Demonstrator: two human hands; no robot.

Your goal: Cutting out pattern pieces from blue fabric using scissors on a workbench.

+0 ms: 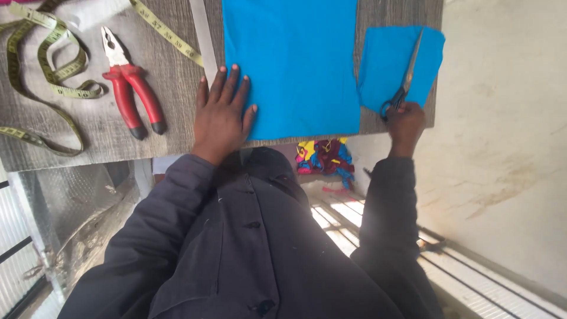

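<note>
Progress, as far as visible: the large rectangular piece of bright blue cloth (pixel 292 65) lies flat on the grey wood-grain tabletop (pixel 165 77), w/ a clean straight right edge. A smaller piece of the same blue cloth (pixel 390 62) sits just beside it to the right, apart from it, a narrow strip of table showing between the two. So I judge one cut is already done & the small piece is separated. Whether more trimming is left can't be told; no marked lines visible on either piece.

Left hand (pixel 221 112): flat, palm down, fingers spread apart. It rests partly on the table, w/ fingertips & thumb lapping onto the lower left edge of the big cloth, pinning it. Holds nothing.

Right hand (pixel 404 121): at the table's near edge, closed on the dark handle loops of the long steel-bladed scissors (pixel 407 74). Blades lie over the small blue piece, pointing away from the person toward its far corner. They look together or nearly so; too thin in view to be sure.

Other stuff on table, left side, well apart from the cloth: red-handled metal pliers (pixel 127 77), a looped yellow-green measuring tape (pixel 50 71), and a pale flat strip, maybe a ruler (pixel 204 38), just left of the big cloth. Below the table edge, a heap of multicoloured fabric scraps (pixel 325 156) lies on the floor. Person wears a dark buttoned jacket (pixel 248 248).
</note>
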